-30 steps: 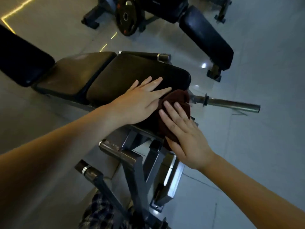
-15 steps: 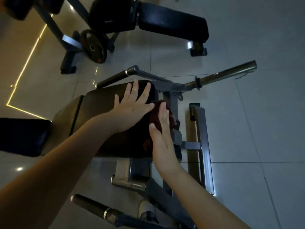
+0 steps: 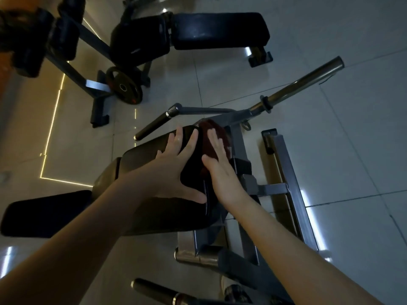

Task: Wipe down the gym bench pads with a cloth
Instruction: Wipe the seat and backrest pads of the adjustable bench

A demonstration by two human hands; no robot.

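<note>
Right hand (image 3: 222, 179) and dark red cloth (image 3: 214, 125) slid further along the pad's end toward its far corner, fingers straight, pressing flat on the cloth, left hand (image 3: 174, 170) spread flat atop the bench pad (image 3: 154, 214), holding nothing, second bench (image 3: 220, 29) and weight plate (image 3: 124, 86) beyond.

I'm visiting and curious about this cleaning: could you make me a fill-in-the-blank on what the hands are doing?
The right hand presses on a dark red ____.
The left hand lies flat on the black ____.
Behind, a round weight ____ stands on the floor.
Missing: cloth, pad, plate.
</note>
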